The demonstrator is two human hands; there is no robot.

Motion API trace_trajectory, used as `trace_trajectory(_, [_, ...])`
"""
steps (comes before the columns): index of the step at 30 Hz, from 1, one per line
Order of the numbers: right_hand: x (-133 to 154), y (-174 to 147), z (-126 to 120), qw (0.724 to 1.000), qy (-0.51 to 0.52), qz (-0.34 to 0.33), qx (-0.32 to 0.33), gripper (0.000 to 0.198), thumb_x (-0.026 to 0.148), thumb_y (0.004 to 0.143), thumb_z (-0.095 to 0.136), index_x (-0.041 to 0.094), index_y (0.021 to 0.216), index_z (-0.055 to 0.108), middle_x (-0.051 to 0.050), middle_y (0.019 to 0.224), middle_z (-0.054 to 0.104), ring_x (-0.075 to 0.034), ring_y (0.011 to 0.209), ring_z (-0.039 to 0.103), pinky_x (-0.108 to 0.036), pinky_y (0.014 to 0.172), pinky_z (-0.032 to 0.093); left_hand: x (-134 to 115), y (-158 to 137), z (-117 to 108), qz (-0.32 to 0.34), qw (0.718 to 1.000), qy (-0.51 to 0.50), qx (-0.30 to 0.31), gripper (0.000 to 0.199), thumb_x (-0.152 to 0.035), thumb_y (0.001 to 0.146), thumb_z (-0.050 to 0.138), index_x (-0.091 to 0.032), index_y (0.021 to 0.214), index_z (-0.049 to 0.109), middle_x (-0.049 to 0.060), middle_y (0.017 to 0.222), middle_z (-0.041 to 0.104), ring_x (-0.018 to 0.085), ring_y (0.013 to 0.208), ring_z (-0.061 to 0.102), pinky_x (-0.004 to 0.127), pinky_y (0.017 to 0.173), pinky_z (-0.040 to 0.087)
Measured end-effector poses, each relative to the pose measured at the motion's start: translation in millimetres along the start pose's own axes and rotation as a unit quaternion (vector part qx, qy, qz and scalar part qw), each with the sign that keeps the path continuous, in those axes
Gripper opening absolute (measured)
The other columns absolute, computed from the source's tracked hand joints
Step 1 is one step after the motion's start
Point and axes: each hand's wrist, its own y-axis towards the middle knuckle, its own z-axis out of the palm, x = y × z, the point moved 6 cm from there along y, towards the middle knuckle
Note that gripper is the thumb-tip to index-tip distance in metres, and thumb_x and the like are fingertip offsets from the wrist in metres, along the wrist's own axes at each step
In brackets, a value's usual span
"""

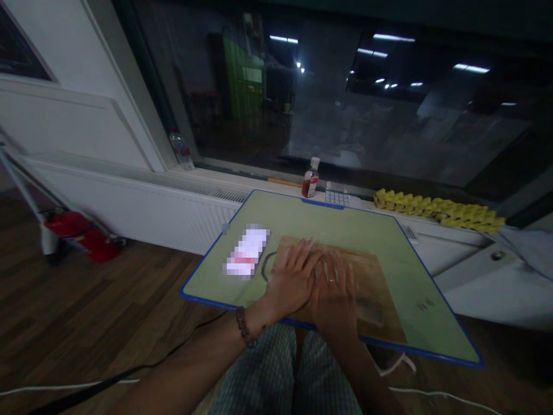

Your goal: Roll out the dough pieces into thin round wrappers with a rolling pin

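Observation:
A flat brown paper bag point(374, 282) lies on the green board with a blue rim point(345, 222), a dark curved handle showing at its left edge. Both of my hands rest palm down on it, side by side with fingers outstretched. My left hand point(291, 276), with a beaded bracelet at its wrist, lies on the bag's left part. Beside it, my right hand point(333, 285) wears a ring and presses on the middle; the two touch or overlap slightly at the fingers. To the left of the bag is a bright, pixelated phone point(248, 252).
On the windowsill stand a sauce bottle point(310, 178), a clear bottle point(180, 148) and a yellow egg-crate-like strip point(436, 210). A white radiator point(142, 202) runs below. A red fire extinguisher point(84, 235) is on the floor at left. A black cable point(166, 353) crosses the floor.

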Motion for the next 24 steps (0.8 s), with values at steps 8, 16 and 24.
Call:
trace_trajectory(8, [-26.8,55.3,37.4,0.991,-0.032,-0.013,0.129,0.047,0.02,0.097,0.035,0.008,0.139,0.053,-0.022,0.15,0.042,-0.034,0.144,0.03,-0.052,0.116,0.023,34.1,57.3,27.9,-0.106,0.993,-0.02,0.044,0.058,-0.026,0.097,0.038,-0.015,0.153,0.028,0.016,0.163,0.015,0.035,0.149,0.015,0.058,0.115,0.021])
trace_trajectory(16, [-11.0,31.5,19.1,0.996,-0.017,0.002,0.086,0.048,0.021,0.096,0.036,0.011,0.141,0.052,-0.014,0.151,0.044,-0.032,0.145,0.029,-0.053,0.118,0.018,18.5,24.6,12.5,-0.078,0.997,-0.004,-0.013,0.052,-0.027,0.099,0.032,-0.016,0.15,0.033,0.013,0.162,0.022,0.03,0.15,0.015,0.055,0.118,0.018])
trace_trajectory(24, [-5.7,-14.3,-9.3,0.996,0.057,-0.068,0.026,0.045,0.026,0.098,0.039,0.014,0.139,0.053,-0.01,0.15,0.047,-0.027,0.143,0.032,-0.049,0.118,0.025,-0.2,-8.2,-10.7,-0.035,0.998,-0.028,-0.045,0.047,-0.029,0.1,0.038,-0.02,0.146,0.04,0.009,0.159,0.031,0.026,0.148,0.021,0.051,0.119,0.016])
